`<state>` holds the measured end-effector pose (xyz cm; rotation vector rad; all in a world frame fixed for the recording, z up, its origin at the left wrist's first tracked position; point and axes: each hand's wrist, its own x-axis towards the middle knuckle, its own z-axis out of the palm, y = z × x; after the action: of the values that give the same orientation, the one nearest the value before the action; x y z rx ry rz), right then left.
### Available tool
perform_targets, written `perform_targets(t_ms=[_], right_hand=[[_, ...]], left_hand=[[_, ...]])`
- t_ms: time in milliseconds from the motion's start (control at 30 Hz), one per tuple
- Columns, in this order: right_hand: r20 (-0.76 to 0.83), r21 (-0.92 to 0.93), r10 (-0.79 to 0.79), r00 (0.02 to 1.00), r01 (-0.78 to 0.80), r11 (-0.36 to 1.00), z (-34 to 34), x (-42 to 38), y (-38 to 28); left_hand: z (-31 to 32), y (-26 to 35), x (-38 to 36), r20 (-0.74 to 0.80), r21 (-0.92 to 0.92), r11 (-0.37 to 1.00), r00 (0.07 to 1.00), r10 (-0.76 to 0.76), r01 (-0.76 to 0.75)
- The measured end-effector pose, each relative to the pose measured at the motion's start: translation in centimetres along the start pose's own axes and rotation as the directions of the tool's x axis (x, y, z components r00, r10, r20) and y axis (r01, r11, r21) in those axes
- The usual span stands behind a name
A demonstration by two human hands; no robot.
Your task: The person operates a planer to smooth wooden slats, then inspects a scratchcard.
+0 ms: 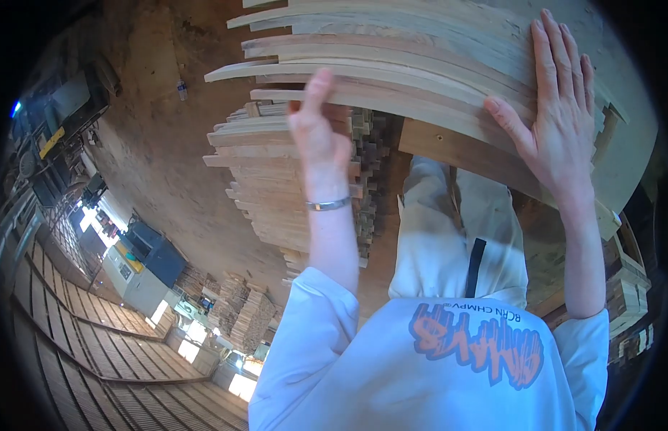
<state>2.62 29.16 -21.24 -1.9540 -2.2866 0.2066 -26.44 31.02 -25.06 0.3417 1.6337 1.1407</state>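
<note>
A stack of long pale wooden planks (391, 65) lies across the top of the view, on a thicker wooden board (456, 151). My right hand (556, 115) lies flat on the top plank, palm down with its fingers spread. My left hand (318, 136), with a metal bracelet on the wrist, is seen edge-on against the planks near their left ends, fingers stretched upward. It grips nothing that I can see. Both arms come out of white sleeves.
A second pile of stacked planks (276, 194) stands on the dirt floor (154, 144) below the left hand. More timber stacks (240, 316) and blue-and-white machines (143, 262) stand at lower left. My white printed shirt (449, 359) fills the bottom.
</note>
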Motion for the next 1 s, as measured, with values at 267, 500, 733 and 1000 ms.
perform_targets(t_ms=[267, 500, 733, 1000], right_hand=[[0.122, 0.206, 0.068, 0.990, -0.092, 0.974, -0.4, -0.1, 0.3], [0.059, 0.228, 0.114, 0.992, -0.124, 0.966, 0.0, -0.8, -0.2], [0.069, 0.209, 0.102, 0.992, -0.115, 0.971, -0.3, -1.6, 0.4], [0.042, 0.251, 0.098, 0.994, -0.105, 0.962, 0.3, -1.7, 0.5]], left_hand=[[-7.6, 6.6, 8.6, 0.257, 0.397, 0.772, 0.868, 0.425, -0.496], [-6.5, 6.4, 8.0, 0.205, 0.352, 0.760, 0.837, 0.507, -0.547], [-6.5, 6.8, 8.2, 0.193, 0.405, 0.754, 0.854, 0.483, -0.518], [-3.9, 7.2, 4.7, 0.479, 0.823, -0.071, 0.622, 0.619, -0.563]])
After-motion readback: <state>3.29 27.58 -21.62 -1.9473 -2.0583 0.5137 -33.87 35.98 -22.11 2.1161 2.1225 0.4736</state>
